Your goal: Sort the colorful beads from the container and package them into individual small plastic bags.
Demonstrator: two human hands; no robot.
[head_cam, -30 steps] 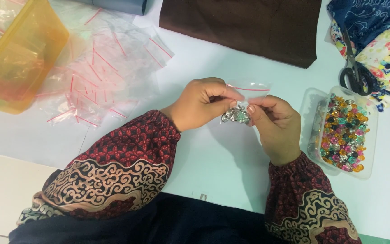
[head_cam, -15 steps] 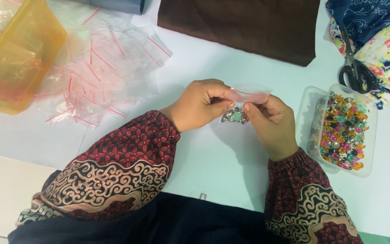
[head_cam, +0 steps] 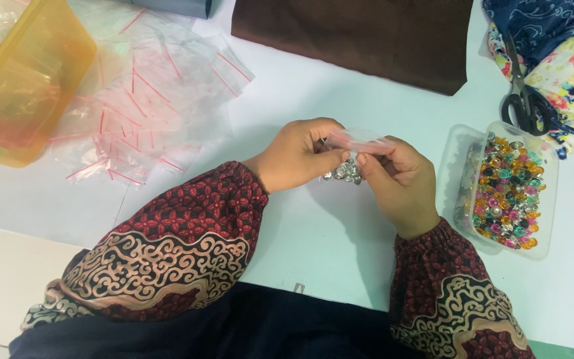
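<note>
At the far left of the white worktop [head_cam: 287, 246] stands an orange plastic tub [head_cam: 24, 80], with a heap of clear zip bags [head_cam: 147, 100] beside it. At the centre the left hand [head_cam: 297, 156] and right hand [head_cam: 400, 183] meet — both pinch the top of one small clear bag [head_cam: 360, 141], a cluster of silvery beads [head_cam: 345, 173] hanging in it just above the worktop. Right of them sits a clear tray of coloured beads [head_cam: 506, 189], and black scissors [head_cam: 523, 90] lie on floral cloth [head_cam: 569, 73].
</note>
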